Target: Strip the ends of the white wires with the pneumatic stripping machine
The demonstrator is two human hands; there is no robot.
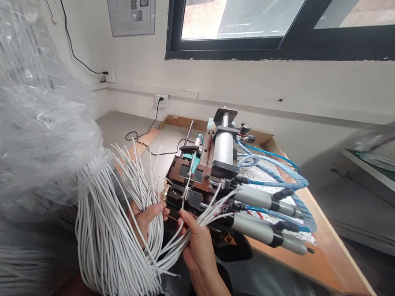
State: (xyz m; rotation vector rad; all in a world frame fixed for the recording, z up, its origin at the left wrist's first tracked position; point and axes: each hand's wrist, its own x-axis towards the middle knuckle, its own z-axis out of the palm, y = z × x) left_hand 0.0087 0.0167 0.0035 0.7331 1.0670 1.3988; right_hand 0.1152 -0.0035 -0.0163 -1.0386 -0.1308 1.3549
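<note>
A thick bundle of thin white cables (113,232) hangs from clear plastic wrapping and loops toward me. My left hand (147,218) is closed around a bunch of these cables, their ends pointing up. My right hand (195,240) pinches one cable between thumb and forefinger, its end up at the front of a pneumatic machine (186,174). More cables fan out to the right across the right palm. Both hands are close together just in front of the machine. Whether the cable's tip is inside the machine's jaws I cannot tell.
Grey air cylinders (256,228) and blue air hoses (282,170) stick out on the machine's right side, above a wooden-edged tray (331,252). Plastic wrapping (36,126) fills the left. A black power cord runs to a wall socket (161,101). A shelf (378,175) juts out at right.
</note>
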